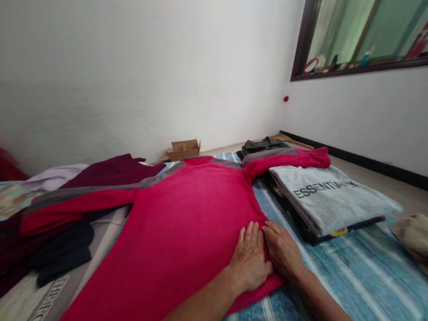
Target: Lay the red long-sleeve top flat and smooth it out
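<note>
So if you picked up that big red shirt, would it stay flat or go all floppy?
Probably floppy: the red shirt lies limp, its sleeves draped over the piles beside it. It looks soft and fairly light, like fleece. The left hand and right hand rest flat on its edge, so it would likely slide and bunch on the striped mat when pushed.

- folded grey "ESSENTIALS" shirt (pixel 329 196) atop a stack
- cardboard box (pixel 183 149) by the wall
- dark maroon garment (pixel 113 171)
- striped blue mat (pixel 361 276)
- window (pixel 364 35)
</note>
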`<control>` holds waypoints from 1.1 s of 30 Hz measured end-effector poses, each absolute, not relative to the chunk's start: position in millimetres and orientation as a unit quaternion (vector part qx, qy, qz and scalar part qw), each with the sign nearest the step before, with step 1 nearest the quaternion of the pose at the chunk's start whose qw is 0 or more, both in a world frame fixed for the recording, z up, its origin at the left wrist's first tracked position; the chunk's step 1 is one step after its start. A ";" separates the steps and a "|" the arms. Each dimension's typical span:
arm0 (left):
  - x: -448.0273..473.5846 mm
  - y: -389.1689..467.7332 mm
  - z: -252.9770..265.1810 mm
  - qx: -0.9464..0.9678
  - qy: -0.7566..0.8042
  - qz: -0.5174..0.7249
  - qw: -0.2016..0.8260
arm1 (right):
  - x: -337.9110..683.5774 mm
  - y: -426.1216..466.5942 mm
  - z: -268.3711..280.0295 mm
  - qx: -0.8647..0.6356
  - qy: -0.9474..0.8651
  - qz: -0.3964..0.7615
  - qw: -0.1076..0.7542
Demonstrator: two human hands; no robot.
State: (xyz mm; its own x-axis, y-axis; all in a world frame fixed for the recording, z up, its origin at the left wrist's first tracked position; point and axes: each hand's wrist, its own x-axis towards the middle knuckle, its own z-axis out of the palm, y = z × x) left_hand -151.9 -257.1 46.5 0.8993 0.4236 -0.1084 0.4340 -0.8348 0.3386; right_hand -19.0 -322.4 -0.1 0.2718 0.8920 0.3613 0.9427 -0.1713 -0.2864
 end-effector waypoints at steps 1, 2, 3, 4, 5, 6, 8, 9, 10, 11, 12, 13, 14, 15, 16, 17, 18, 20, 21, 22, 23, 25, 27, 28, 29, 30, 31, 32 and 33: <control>-152.6 -254.2 50.3 0.957 0.218 -0.027 0.190 | -18.7 -322.6 -0.5 -0.764 -0.600 -0.055 0.229; -153.2 -250.6 55.0 0.956 0.211 -0.041 0.202 | -18.6 -322.5 -0.6 -0.766 -0.599 -0.056 0.227; -153.7 -246.2 60.3 0.954 0.202 -0.057 0.215 | -18.8 -322.2 -0.3 -0.767 -0.598 -0.058 0.225; -154.0 -241.5 65.6 0.952 0.194 -0.071 0.226 | -19.3 -321.9 0.3 -0.768 -0.598 -0.059 0.222; -154.2 -236.6 70.4 0.950 0.190 -0.082 0.234 | -19.9 -321.5 1.2 -0.768 -0.599 -0.060 0.220; -154.2 -232.1 73.8 0.949 0.191 -0.087 0.235 | -20.7 -321.1 2.2 -0.767 -0.600 -0.060 0.218; -153.7 -225.2 74.7 0.949 0.214 -0.079 0.217 | -22.5 -320.6 4.3 -0.767 -0.602 -0.063 0.214; -153.4 -223.0 71.9 0.950 0.229 -0.069 0.200 | -23.4 -320.4 5.1 -0.767 -0.602 -0.066 0.213; -153.1 -221.8 67.2 0.952 0.242 -0.055 0.181 | -24.1 -320.4 5.6 -0.768 -0.600 -0.070 0.213; -152.9 -221.3 61.2 0.954 0.250 -0.043 0.162 | -24.7 -320.4 5.7 -0.768 -0.599 -0.075 0.213; -152.7 -221.3 54.8 0.956 0.255 -0.033 0.145 | -25.1 -320.5 5.5 -0.767 -0.599 -0.081 0.214; -152.7 -221.6 48.7 0.958 0.255 -0.027 0.130 | -25.3 -320.7 5.0 -0.766 -0.599 -0.087 0.215; -152.8 -222.0 43.7 0.960 0.254 -0.023 0.118 | -25.3 -320.9 4.3 -0.765 -0.600 -0.092 0.217; -153.0 -222.4 40.0 0.961 0.254 -0.022 0.110 | -25.2 -321.2 3.4 -0.762 -0.601 -0.097 0.219; -153.3 -222.7 37.8 0.961 0.253 -0.024 0.106 | -25.0 -321.6 2.6 -0.759 -0.604 -0.099 0.222; -153.7 -222.9 37.1 0.962 0.253 -0.027 0.104 | -24.6 -322.0 1.8 -0.757 -0.606 -0.099 0.225; -154.2 -223.1 37.4 0.962 0.252 -0.028 0.105 | -24.3 -322.3 1.1 -0.755 -0.607 -0.098 0.228; -155.1 -223.3 39.9 0.962 0.250 -0.029 0.109 | -23.8 -322.7 0.4 -0.752 -0.609 -0.097 0.233; -155.6 -223.4 41.3 0.962 0.249 -0.028 0.110 | -23.7 -322.8 0.2 -0.752 -0.608 -0.096 0.235; -156.0 -223.6 42.4 0.962 0.249 -0.026 0.110 | -23.7 -322.8 0.2 -0.752 -0.607 -0.096 0.236; -156.4 -223.8 43.2 0.962 0.249 -0.025 0.109 | -23.8 -322.8 0.3 -0.752 -0.607 -0.096 0.238; -156.9 -224.2 43.5 0.963 0.248 -0.023 0.105 | -24.2 -322.8 0.5 -0.753 -0.605 -0.094 0.243; -157.1 -224.7 42.7 0.963 0.247 -0.021 0.103 | -24.6 -322.9 0.9 -0.753 -0.604 -0.093 0.246; -157.2 -225.0 42.1 0.963 0.247 -0.019 0.103 | -24.6 -322.9 1.1 -0.752 -0.605 -0.093 0.246; -157.2 -225.4 41.6 0.964 0.247 -0.016 0.102 | -24.6 -323.0 1.4 -0.752 -0.605 -0.093 0.245; -157.2 -225.8 41.0 0.964 0.247 -0.013 0.100 | -24.5 -323.0 1.7 -0.752 -0.606 -0.093 0.244; -157.2 -226.1 40.6 0.964 0.248 -0.010 0.098 | -24.4 -323.0 1.9 -0.752 -0.606 -0.092 0.243; -157.3 -226.4 40.3 0.964 0.249 -0.008 0.097 | -24.2 -322.9 2.0 -0.752 -0.607 -0.090 0.242; -157.4 -226.7 40.1 0.963 0.251 -0.007 0.095 | -24.0 -322.9 1.8 -0.751 -0.608 -0.088 0.242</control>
State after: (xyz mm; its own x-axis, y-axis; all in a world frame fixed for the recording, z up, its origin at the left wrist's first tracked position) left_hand -157.4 -226.7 40.1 0.8744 0.4814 -0.0611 0.4840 -0.8562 0.1804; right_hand -24.0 -322.9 1.8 0.2461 0.8704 0.4264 0.9558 -0.1450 -0.2557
